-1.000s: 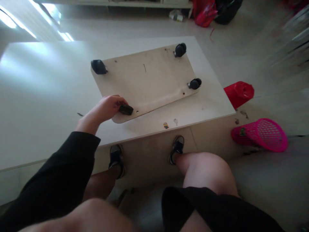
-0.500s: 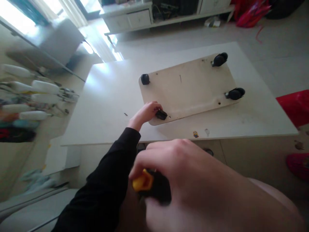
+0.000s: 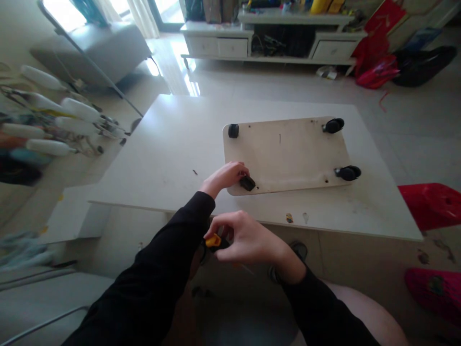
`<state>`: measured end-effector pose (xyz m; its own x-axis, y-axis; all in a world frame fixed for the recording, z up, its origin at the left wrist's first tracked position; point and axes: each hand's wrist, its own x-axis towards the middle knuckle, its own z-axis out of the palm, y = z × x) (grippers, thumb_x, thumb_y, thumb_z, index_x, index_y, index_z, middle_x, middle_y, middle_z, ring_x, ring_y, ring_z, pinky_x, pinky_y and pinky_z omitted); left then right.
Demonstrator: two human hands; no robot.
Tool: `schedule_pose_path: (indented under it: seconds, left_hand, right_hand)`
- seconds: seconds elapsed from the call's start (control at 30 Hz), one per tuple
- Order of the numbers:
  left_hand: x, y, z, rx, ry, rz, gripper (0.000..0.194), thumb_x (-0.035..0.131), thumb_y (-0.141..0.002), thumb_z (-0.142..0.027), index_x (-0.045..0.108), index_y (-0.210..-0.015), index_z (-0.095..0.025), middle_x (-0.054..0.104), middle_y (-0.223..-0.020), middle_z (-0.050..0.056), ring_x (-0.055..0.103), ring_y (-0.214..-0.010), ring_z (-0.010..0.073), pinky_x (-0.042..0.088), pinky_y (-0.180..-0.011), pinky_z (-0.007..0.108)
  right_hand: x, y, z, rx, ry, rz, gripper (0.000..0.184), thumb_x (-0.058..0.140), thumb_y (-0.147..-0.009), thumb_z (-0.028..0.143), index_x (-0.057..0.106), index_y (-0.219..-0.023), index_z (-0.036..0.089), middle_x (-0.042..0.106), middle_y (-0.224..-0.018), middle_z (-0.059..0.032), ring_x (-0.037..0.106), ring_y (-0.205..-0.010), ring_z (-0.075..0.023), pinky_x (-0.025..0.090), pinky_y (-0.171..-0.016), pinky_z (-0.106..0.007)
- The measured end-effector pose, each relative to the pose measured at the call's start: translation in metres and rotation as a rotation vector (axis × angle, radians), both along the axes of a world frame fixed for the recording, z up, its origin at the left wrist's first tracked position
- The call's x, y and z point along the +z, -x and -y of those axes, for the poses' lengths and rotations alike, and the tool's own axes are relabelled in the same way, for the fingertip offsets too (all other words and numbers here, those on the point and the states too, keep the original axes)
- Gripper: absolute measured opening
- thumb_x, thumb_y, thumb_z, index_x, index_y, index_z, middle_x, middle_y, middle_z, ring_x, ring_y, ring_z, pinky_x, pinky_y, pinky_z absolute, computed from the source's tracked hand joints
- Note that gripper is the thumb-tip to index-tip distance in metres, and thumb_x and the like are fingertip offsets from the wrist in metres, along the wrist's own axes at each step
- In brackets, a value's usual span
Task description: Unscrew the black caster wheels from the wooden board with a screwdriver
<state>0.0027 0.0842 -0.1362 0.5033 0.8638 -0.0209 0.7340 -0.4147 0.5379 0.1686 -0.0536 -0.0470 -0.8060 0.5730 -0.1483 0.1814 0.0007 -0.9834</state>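
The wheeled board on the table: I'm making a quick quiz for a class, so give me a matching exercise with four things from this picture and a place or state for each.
Things:
1. left hand
2. right hand
3. board
4. red stool

Places or states:
A. lies flat on the white table, castors up
B. on the floor beside the table's right end
C. closed on a yellow and black tool, in front of the table edge
D. fingers on the near-left castor

Pairs: 1-D, 2-C, 3-A, 4-B
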Motion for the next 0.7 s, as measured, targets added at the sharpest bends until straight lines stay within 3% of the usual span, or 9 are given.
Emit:
schedule_pose_path:
  seconds: [0.3,0.7]
  left_hand:
    - [0.000,-0.003,0.003,0.000,-0.034,0.000,0.033,0.060,-0.096,-0.003,0.085,-0.107,-0.022,0.078,-0.102,0.006,0.071,-0.089,0.0169,0.053,-0.085,0.027]
    - [0.005,-0.006,0.005,0.021,-0.044,-0.041,0.034,0.058,-0.094,-0.001,0.084,-0.103,-0.020,0.080,-0.103,0.007,0.071,-0.094,0.0178,0.052,-0.085,0.027]
  right_hand:
    - [-0.020,0.013,0.018,-0.050,-0.173,0.039,0.027,0.073,-0.069,0.011,0.076,-0.093,0.022,0.077,-0.094,0.0005,0.063,-0.078,-0.0120,0.046,-0.074,-0.025]
    - [-0.017,0.007,0.021,-0.066,-0.390,0.185,0.021,0.067,-0.076,0.012,0.070,-0.095,0.022,0.071,-0.095,-0.0022,0.062,-0.086,-0.0167,0.043,-0.079,-0.030]
